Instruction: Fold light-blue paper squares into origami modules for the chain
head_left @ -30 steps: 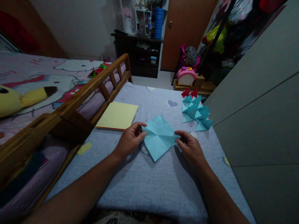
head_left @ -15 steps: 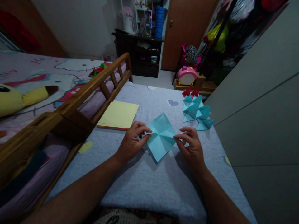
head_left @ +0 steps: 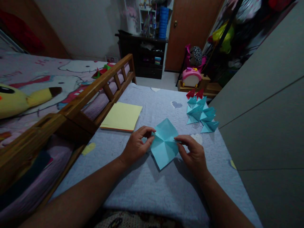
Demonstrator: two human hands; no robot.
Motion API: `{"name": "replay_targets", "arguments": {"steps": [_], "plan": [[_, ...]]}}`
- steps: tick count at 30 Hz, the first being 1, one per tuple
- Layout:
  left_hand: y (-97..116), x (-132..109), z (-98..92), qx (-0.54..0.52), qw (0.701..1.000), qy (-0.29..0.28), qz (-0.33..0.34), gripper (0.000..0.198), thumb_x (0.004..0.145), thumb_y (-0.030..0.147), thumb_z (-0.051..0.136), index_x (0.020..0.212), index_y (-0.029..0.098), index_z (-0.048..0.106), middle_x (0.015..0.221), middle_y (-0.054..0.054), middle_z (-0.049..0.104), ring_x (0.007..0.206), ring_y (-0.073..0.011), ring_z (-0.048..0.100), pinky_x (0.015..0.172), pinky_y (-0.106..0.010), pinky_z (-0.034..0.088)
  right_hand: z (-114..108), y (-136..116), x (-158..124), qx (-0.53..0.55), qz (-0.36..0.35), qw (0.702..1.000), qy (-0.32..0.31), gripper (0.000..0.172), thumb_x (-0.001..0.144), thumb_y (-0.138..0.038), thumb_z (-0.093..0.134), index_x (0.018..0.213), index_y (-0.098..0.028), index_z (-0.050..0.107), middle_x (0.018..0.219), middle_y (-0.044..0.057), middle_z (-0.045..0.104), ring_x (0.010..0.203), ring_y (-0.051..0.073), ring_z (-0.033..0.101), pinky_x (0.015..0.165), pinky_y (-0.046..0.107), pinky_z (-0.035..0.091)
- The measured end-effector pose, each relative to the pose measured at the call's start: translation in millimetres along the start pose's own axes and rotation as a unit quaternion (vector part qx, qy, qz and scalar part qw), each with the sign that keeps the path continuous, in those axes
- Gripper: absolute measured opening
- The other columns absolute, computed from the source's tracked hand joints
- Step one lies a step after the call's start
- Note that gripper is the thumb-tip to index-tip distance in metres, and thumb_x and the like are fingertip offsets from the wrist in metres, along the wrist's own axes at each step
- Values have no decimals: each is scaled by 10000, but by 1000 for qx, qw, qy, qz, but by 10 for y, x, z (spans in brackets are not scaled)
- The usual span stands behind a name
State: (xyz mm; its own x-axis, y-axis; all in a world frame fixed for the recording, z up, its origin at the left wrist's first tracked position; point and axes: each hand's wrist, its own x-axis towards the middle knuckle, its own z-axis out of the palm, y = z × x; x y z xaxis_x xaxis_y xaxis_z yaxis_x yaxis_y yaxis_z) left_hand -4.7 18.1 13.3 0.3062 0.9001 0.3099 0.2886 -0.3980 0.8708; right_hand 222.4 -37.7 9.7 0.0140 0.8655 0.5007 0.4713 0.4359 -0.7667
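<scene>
A light blue square of origami paper [head_left: 164, 151] is held with one corner toward me, creases crossing at its middle. My left hand [head_left: 139, 143] pinches its left corner between thumb and fingers. At the opposite corner my right hand [head_left: 192, 153] grips the paper, thumb below and forefinger on top, with a small fold standing up there. Beyond my right hand stand several folded light blue paper pieces [head_left: 196, 112], with red folded pieces [head_left: 195, 93] behind them. A stack of paper [head_left: 121, 116] with a pale yellow top sheet lies past my left hand.
The work surface is covered by a pale blue cloth [head_left: 147, 186]. Along its left runs a wooden bed rail [head_left: 95, 91], with a yellow plush toy [head_left: 14, 101] on the bed behind it. A white panel [head_left: 268, 126] bounds the right side.
My right hand has shifted its grip and now pinches further in over the right corner, raising a fold. The paper's near corner has come slightly lower. My left hand keeps hold.
</scene>
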Motion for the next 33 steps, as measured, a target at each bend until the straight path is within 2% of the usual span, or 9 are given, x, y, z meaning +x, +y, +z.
{"name": "replay_targets", "arguments": {"steps": [4,6,8,15,19,23,29,33], "plan": [[32,3,-4,-15,1000,-7,-4,82,887,216,596,915,185,667,844,-23,629,776,-162,595,736,-295,481,28,4,-2,33,74,997,6,148,874,-167,615,1004,-234,640,927,41,726,810,174,695,745,315,570],[48,-2,0,-22,1000,-17,13,89,892,212,599,888,188,684,838,-26,636,776,-161,594,738,-300,482,29,-15,13,42,59,997,-2,77,879,-170,604,912,-229,640,927,47,712,848,181,687,748,314,559],[61,-12,14,-25,999,-29,30,99,896,212,610,893,197,707,851,-31,653,792,-164,597,746,-306,486,26,-48,34,40,28,999,-5,77,876,-163,609,857,-229,644,926,45,686,863,182,670,736,311,544],[109,-41,106,-42,997,-59,38,81,874,212,661,912,208,732,851,-44,696,753,-164,606,711,-307,495,48,-140,59,43,-7,999,-17,107,875,-157,630,870,-243,694,827,18,624,766,163,618,663,295,502],[149,-44,137,-35,996,-67,41,69,865,224,679,905,224,735,833,-44,702,774,-184,610,736,-333,492,78,-155,36,52,-1,998,-23,82,874,-173,629,875,-240,677,776,3,627,706,155,602,636,293,491],[179,-36,148,-5,996,-73,57,55,871,228,684,875,245,737,829,-35,717,829,-212,611,813,-379,465,95,-171,12,45,11,999,-3,103,847,-177,672,922,-240,642,749,-25,638,633,132,569,600,276,472],[135,-22,188,25,992,-82,97,68,875,213,689,884,253,743,826,-27,708,843,-221,601,838,-391,420,98,-160,-16,28,12,1000,-6,82,863,-187,679,902,-240,630,769,-23,651,653,134,566,615,280,463],[159,-20,187,21,991,-97,91,76,874,227,671,860,255,741,819,-27,703,868,-227,589,853,-392,419,84,-164,-28,23,13,999,-25,52,875,-204,660,890,-239,625,769,-12,640,663,144,558,623,293,460]]}}
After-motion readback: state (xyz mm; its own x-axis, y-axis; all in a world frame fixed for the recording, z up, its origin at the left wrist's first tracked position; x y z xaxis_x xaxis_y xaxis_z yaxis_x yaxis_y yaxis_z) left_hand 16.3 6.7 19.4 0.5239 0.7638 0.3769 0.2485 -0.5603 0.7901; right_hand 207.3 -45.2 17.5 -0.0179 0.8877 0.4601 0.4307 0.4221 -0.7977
